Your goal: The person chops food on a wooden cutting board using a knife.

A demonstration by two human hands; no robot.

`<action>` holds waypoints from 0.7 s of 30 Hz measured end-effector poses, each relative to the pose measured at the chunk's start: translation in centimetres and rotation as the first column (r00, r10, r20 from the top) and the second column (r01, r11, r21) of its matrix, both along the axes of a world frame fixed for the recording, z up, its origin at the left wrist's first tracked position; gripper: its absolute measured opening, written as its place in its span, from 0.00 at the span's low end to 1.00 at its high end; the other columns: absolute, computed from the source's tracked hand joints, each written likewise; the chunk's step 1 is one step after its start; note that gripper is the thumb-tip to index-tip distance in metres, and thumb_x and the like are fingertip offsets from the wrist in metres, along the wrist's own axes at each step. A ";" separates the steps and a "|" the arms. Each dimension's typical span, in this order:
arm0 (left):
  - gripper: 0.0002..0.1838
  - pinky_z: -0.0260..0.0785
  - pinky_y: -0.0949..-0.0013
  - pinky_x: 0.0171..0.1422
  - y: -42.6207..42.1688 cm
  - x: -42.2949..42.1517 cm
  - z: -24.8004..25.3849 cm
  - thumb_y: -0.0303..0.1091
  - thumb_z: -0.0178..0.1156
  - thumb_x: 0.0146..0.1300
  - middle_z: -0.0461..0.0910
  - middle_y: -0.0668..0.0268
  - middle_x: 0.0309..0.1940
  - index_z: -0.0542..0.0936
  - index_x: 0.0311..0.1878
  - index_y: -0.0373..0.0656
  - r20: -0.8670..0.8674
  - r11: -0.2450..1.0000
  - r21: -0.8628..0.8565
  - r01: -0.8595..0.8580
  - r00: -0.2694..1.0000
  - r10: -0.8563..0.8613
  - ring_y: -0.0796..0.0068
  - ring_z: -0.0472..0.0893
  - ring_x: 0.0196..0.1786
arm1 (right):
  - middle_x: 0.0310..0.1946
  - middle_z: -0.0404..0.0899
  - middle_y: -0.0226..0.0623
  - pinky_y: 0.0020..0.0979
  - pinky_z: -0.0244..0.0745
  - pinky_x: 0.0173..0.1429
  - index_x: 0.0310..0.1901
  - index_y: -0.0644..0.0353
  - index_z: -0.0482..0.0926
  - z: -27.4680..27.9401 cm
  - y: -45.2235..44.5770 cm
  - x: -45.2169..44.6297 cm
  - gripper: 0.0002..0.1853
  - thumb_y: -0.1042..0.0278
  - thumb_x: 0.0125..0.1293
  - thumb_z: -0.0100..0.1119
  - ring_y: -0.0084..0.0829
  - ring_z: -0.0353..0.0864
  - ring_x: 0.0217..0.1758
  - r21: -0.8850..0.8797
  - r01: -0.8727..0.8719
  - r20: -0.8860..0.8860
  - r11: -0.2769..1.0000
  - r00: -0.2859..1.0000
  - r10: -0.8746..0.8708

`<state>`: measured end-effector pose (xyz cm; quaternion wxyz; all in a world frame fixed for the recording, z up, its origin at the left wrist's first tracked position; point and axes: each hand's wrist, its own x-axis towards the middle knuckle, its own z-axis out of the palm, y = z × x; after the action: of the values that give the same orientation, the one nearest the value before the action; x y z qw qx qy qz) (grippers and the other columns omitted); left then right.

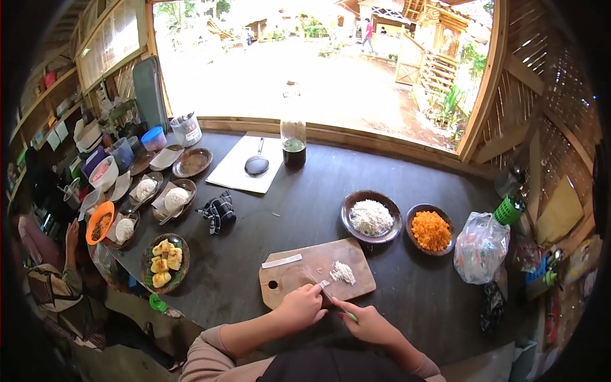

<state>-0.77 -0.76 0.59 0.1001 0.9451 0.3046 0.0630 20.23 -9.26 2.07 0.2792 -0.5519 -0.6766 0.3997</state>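
A wooden cutting board [296,280] lies on the dark table in front of me. My left hand [299,307] is closed on a white food strip [324,284] at the board's near edge, its fingers bunched. My right hand [368,325] grips a knife [349,316] by its green handle, with the blade beside the left fingertips. Small chopped white pieces [342,274] form a heap just beyond the blade. Another long white strip [282,261] rests at the board's upper left. The kind of white food cannot be made out.
Beyond the board stand a bowl of white bits [371,218] and a bowl of orange dice [431,232]. A plastic bag [482,248] sits at right. Leftward are a plate of yellow pieces [167,262], a checked cloth [218,211] and a jar [294,145]. Another person's hand [72,235] shows far left.
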 end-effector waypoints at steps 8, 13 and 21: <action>0.22 0.74 0.64 0.60 -0.3 0.0 0.4 0.48 0.63 0.64 0.78 0.57 0.50 0.84 0.39 0.32 -0.011 1.000 0.011 -0.014 1.000 0.014 0.61 0.78 0.55 | 0.24 0.80 0.53 0.35 0.78 0.37 0.69 0.46 0.73 1.7 -0.3 1.0 0.24 0.67 0.72 0.58 0.34 0.79 0.21 -0.077 -0.041 0.085 0.996 0.995 0.048; 0.24 0.73 0.65 0.60 -0.1 -0.1 0.0 0.51 0.61 0.66 0.78 0.56 0.48 0.83 0.37 0.32 0.000 0.999 0.038 -0.004 1.000 0.004 0.60 0.78 0.55 | 0.22 0.77 0.57 0.39 0.77 0.37 0.68 0.43 0.74 2.5 -0.2 0.8 0.24 0.64 0.71 0.60 0.43 0.74 0.19 -0.144 -0.020 0.072 0.989 0.997 0.031; 0.23 0.72 0.58 0.59 -0.1 -0.1 -0.3 0.49 0.63 0.63 0.78 0.56 0.47 0.84 0.35 0.33 0.025 0.998 0.068 0.009 1.000 -0.011 0.59 0.78 0.53 | 0.26 0.81 0.52 0.36 0.78 0.36 0.68 0.48 0.74 0.1 0.3 0.0 0.24 0.70 0.70 0.58 0.36 0.82 0.23 0.011 -0.013 0.074 1.000 0.997 0.012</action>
<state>-0.85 -0.83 0.28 0.0720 0.9486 0.2965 0.0846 20.19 -8.99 2.21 0.2548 -0.5604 -0.6921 0.3769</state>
